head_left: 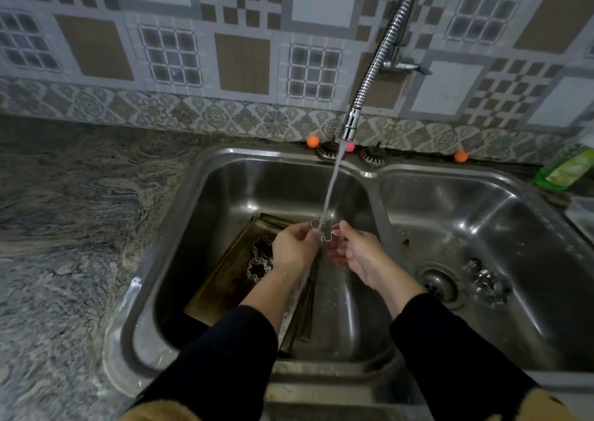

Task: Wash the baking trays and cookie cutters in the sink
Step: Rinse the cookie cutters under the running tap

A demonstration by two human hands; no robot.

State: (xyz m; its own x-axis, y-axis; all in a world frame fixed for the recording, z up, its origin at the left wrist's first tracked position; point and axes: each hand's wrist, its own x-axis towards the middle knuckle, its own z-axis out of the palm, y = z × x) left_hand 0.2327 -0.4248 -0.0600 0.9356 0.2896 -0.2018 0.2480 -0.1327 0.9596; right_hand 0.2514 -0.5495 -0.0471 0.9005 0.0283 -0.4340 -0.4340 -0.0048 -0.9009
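A metal flower-shaped cookie cutter [326, 229] is held over the left sink basin [231, 182] under the running water. My left hand [294, 248] pinches its left side and my right hand [360, 255] pinches its right side. Below them a stack of dark baking trays [225, 279] lies tilted in the left basin, with two more cookie cutters [258, 264] on top. Several cookie cutters [488, 280] lie in the right basin [482, 215] near its drain.
The flexible tap [376, 64] reaches down from the tiled wall. A granite counter [70, 221] lies to the left. A green soap holder [565, 171] sits at the far right. Small orange and pink balls [312, 141] rest on the sink's back rim.
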